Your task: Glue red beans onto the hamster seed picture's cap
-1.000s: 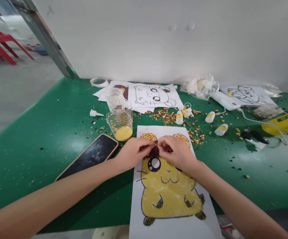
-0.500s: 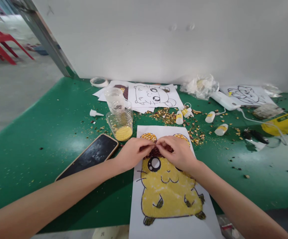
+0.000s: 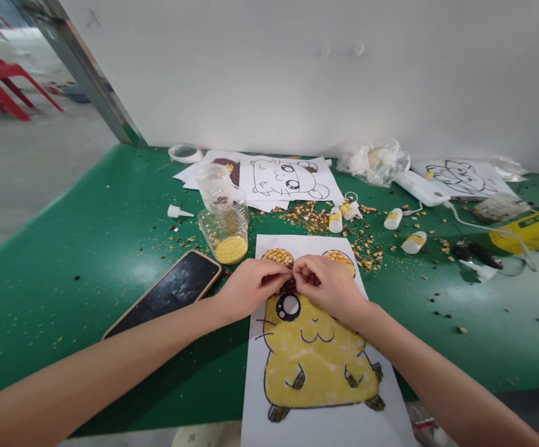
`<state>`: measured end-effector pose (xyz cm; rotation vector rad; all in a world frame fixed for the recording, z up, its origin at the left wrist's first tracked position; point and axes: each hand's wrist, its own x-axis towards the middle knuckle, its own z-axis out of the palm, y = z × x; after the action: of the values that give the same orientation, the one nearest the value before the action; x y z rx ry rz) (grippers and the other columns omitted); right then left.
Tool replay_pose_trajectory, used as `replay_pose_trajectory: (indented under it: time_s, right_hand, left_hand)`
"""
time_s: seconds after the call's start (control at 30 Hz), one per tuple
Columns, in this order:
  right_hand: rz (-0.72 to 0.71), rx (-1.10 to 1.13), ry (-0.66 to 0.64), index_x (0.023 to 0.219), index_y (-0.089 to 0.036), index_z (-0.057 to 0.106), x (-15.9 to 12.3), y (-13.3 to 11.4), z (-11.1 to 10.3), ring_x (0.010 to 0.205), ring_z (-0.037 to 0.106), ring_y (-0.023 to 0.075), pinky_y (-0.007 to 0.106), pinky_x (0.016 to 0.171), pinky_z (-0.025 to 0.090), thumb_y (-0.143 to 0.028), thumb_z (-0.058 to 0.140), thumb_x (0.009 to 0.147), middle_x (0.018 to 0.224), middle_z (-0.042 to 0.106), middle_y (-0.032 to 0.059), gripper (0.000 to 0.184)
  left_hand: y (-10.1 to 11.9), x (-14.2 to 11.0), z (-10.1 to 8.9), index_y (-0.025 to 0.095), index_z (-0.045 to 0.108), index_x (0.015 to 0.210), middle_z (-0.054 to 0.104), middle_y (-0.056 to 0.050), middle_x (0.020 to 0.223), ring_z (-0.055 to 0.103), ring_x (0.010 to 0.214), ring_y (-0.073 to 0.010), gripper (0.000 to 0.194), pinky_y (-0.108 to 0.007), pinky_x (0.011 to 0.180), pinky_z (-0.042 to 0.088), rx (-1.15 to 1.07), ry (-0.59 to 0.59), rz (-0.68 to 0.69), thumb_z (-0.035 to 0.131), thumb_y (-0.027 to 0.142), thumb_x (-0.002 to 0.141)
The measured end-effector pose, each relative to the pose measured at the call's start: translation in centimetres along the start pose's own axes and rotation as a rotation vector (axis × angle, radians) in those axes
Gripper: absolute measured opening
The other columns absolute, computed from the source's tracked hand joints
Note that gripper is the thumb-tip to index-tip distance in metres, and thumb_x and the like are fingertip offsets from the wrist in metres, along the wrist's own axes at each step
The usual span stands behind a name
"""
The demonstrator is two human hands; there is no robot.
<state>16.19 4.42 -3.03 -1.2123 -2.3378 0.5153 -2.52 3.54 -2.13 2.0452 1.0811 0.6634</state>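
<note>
A sheet with a hamster picture [image 3: 318,366] lies before me, its body covered in fine yellow grains. Corn kernels [image 3: 277,256] fill the ears, and dark red beans [image 3: 288,285] cover part of the head between them. Over that dark patch, my left hand [image 3: 253,285] has its fingertips pinched together. Close against it, my right hand [image 3: 328,285] is curled with thumb and forefinger together. Whatever lies between the fingertips of either hand is too small or hidden to make out. The right hand covers one of the hamster's eyes.
Left of the sheet are a phone [image 3: 167,292] and clear plastic cups [image 3: 230,248], one with yellow grains. Behind lie loose seeds [image 3: 313,217], small glue bottles [image 3: 413,242] and outline drawings [image 3: 288,177]. A yellow packet [image 3: 533,226] and a white cabled device [image 3: 423,188] are at right.
My right hand has shifted slightly, its fingers curling a little more beside the left fingertips. The left hand stays almost where it was.
</note>
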Motion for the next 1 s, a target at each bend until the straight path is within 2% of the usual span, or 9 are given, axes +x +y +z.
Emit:
replay_pose_trajectory:
  time_s: [0.5, 0.73, 1.0]
  right_hand:
    - [-0.031, 0.020, 0.064, 0.076, -0.020, 0.054, -0.11, -0.04, -0.15, 0.056, 0.050, 0.0093, 0.021, 0.055, 0.034, -0.016, 0.053, 0.075, 0.061, 0.056, -0.0038, 0.004]
    - [-0.025, 0.026, 0.075, 0.076, -0.019, 0.056, -0.01, -0.04, -0.28, 0.056, 0.051, 0.0090, 0.021, 0.056, 0.035, -0.016, 0.053, 0.076, 0.061, 0.057, -0.0033, 0.004]
    - [-0.008, 0.051, 0.029, 0.080, -0.019, 0.059, 0.00, -0.02, -0.38, 0.059, 0.054, 0.0102, 0.021, 0.056, 0.035, -0.020, 0.052, 0.081, 0.065, 0.061, -0.0014, 0.007]
  left_hand:
    - [-0.26, -0.02, 0.10, 0.016, 0.067, 0.080, 0.061, 0.002, 0.063, 0.051, 0.057, -0.0077, 0.025, -0.018, 0.056, 0.037, -0.015, 0.028, -0.050, 0.045, 0.021, 0.090]
    - [-0.28, 0.03, 0.08, 0.016, 0.066, 0.078, 0.060, 0.002, 0.062, 0.051, 0.056, -0.0074, 0.024, -0.018, 0.055, 0.038, -0.028, 0.027, -0.040, 0.046, 0.022, 0.090]
    - [-0.23, 0.02, 0.08, 0.015, 0.065, 0.075, 0.058, 0.003, 0.060, 0.050, 0.056, -0.0071, 0.024, -0.017, 0.055, 0.037, -0.020, 0.031, -0.010, 0.046, 0.020, 0.090]
